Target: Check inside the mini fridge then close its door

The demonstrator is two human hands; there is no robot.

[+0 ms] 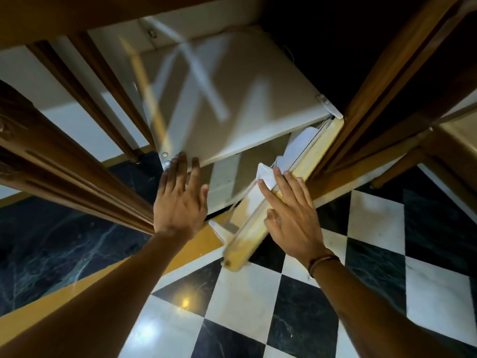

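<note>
I look steeply down on a white mini fridge (232, 99) that stands under a wooden table. Its door (273, 202), hinged at the right, stands partly open and looks blurred; the yellowish outer edge points toward me and white inner shelves show. My left hand (180, 200) is spread with straight fingers, its fingertips at the front left corner of the fridge top. My right hand (291, 213) lies flat against the door, fingers straight, a dark band on its wrist. Of the fridge's inside only a pale strip (224, 182) is visible.
Carved wooden table legs (77, 177) run down the left side, and another wooden leg (387, 86) stands close to the fridge's right. A second piece of wooden furniture (438, 146) is at the far right. The floor is black and white checkered tile (258, 293) with a yellow border strip.
</note>
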